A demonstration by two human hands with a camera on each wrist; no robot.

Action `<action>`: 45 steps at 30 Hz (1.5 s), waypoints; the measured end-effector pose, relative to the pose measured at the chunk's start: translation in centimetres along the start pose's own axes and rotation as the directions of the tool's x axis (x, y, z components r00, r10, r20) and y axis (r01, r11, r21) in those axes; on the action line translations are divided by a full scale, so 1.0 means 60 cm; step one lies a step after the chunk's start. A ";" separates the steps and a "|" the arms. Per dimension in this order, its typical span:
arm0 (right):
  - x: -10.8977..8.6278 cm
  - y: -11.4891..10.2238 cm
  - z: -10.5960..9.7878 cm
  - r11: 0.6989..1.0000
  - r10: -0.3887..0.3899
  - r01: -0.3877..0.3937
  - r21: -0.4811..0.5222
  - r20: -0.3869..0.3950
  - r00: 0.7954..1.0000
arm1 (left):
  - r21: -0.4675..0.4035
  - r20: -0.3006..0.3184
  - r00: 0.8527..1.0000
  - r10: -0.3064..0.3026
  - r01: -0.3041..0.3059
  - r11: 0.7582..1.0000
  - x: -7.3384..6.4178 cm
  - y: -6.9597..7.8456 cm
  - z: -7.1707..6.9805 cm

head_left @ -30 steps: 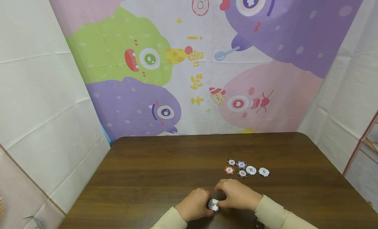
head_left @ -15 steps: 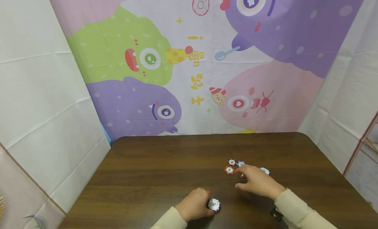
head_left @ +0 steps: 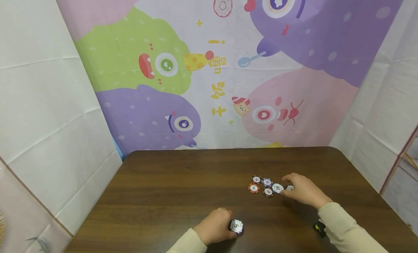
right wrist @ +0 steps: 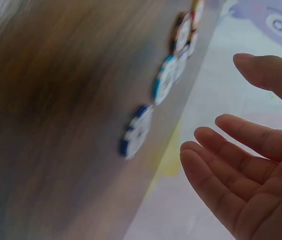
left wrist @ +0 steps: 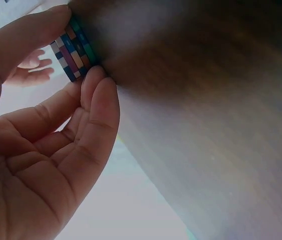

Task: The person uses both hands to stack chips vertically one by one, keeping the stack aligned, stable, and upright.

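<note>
With thumb and fingertips, my left hand [head_left: 213, 225] holds the edge of a short stack of poker chips [head_left: 236, 227] near the table's front. The top chip is white and marked 5; the left wrist view shows the stack's colored edges [left wrist: 73, 52]. Farther right, my right hand [head_left: 303, 190] hovers with thumb and fingers apart over a white poker chip [head_left: 290, 187], partly covering it in the head view. From the right wrist, that chip [right wrist: 136, 132] lies flat, and nothing is between the fingers. A light blue-edged chip [head_left: 277, 188] lies just left of it, near the thumb.
Several more chips lie clustered to the left: a red one [head_left: 253, 188], a black one [head_left: 256, 179], a blue one [head_left: 267, 182] and a brown one [head_left: 268, 192]. The brown wooden table [head_left: 163, 187] ends at a cartoon-printed cloth [head_left: 215, 129].
My right hand has left the stack and moved right and away from me, passing over the chip cluster to the rightmost chip. The left hand stays on the stack.
</note>
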State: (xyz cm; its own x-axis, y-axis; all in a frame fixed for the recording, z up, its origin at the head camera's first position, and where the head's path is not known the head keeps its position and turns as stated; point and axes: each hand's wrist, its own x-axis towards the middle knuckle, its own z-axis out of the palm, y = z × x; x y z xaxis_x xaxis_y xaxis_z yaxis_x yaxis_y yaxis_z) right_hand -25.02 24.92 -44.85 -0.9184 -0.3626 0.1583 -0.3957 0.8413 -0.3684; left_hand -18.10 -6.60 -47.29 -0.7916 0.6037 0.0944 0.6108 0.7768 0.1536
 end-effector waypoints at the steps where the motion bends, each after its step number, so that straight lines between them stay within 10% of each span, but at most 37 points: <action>1: 0.001 0.007 0.000 1.000 0.004 -0.004 -0.001 0.000 1.000 | 0.002 0.000 1.000 0.001 -0.001 1.000 0.000 0.000 0.000; 25: 0.013 0.067 0.009 0.980 0.135 -0.119 -0.161 0.092 0.987 | -0.020 0.012 1.000 0.014 -0.014 1.000 0.000 0.001 -0.002; 45: 0.017 0.061 0.013 0.990 0.079 -0.065 -0.122 0.112 0.991 | -0.037 0.011 1.000 0.005 -0.004 0.999 -0.002 0.002 -0.005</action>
State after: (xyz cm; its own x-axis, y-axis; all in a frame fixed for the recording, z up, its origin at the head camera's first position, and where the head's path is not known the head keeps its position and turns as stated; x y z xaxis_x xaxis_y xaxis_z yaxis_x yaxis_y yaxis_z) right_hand -27.41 27.33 -46.73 -0.9409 -0.3377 0.0247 -0.3320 0.9059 -0.2630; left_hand -17.94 -6.63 -46.96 -0.7883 0.6095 0.0840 0.6132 0.7669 0.1894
